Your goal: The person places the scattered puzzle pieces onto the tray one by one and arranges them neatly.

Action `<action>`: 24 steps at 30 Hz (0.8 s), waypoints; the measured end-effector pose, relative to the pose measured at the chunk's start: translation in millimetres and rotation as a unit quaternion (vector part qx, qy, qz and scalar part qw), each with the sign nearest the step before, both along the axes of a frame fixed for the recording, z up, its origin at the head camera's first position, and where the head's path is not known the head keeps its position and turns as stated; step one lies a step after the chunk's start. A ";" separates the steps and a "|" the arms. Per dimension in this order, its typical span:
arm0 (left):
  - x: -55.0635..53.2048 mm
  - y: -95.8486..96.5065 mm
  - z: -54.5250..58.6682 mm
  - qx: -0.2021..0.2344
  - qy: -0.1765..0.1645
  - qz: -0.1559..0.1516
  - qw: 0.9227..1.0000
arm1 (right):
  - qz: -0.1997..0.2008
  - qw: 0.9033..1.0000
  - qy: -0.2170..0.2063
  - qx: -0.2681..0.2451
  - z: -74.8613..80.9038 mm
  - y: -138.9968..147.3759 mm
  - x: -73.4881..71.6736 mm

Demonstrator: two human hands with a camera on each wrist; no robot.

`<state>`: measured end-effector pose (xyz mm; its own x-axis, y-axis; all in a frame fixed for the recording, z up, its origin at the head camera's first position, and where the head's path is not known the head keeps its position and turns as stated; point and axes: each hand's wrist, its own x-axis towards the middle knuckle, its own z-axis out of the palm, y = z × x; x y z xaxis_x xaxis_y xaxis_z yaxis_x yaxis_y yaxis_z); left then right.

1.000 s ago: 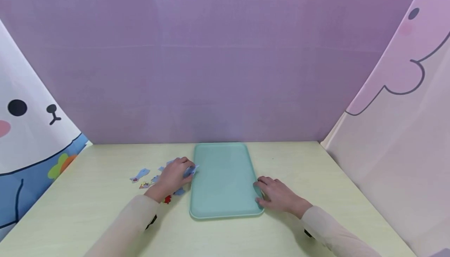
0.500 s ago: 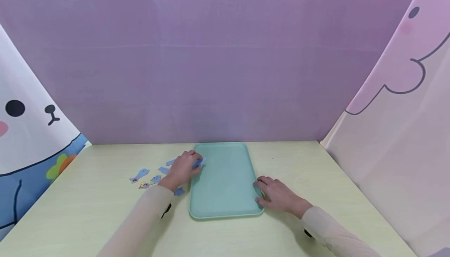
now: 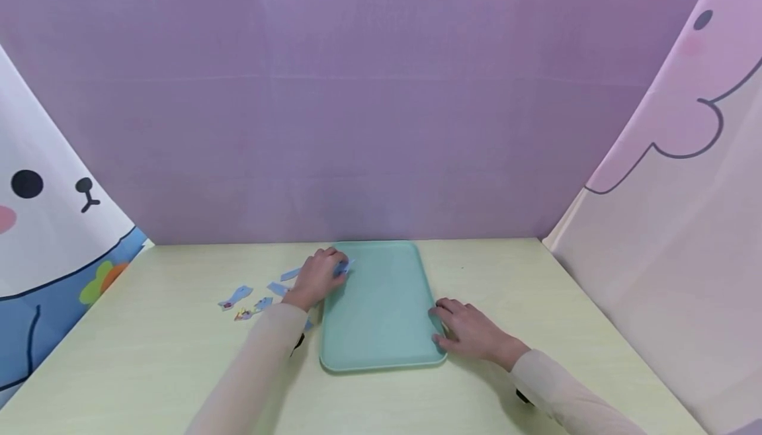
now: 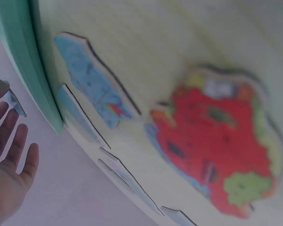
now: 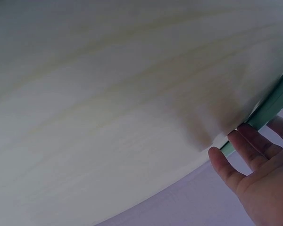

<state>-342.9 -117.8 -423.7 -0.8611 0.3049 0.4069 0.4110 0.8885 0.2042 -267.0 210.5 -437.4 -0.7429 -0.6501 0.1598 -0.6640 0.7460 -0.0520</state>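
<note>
My left hand [image 3: 318,277] pinches a small blue puzzle piece [image 3: 345,267] between thumb and fingers, over the far left part of a mint-green tray [image 3: 383,319]. In the left wrist view that piece [image 4: 16,103] shows edge-on, and the other fingers are spread. My right hand [image 3: 471,330] rests at the tray's right rim, fingertips and thumb against it, fingers lightly bent. Left of the tray lie several loose blue puzzle pieces [image 3: 238,295]. A red piece with green patches [image 4: 217,141] appears large in the left wrist view; the left forearm hides it from the head view.
The pale wooden table [image 3: 178,349] ends at a purple backdrop [image 3: 381,124]. Cartoon-printed cloths flank it, a white bear [image 3: 53,223] on the left and a pink shape [image 3: 702,91] on the right.
My left hand has moved right and away from me with the puzzle piece, from the tray's left edge to over its far left part. My right hand and the tray have not moved.
</note>
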 end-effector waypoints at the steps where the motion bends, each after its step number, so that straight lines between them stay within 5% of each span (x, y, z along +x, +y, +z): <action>1: -0.7 0.8 -0.1 -0.001 0.001 0.002 1.000 | 0.001 1.000 0.000 -0.001 0.2 0.0 0.1; 24: -17.9 8.0 -9.8 -0.016 -0.014 0.021 1.000 | -0.006 1.000 0.002 0.002 0.4 0.3 0.8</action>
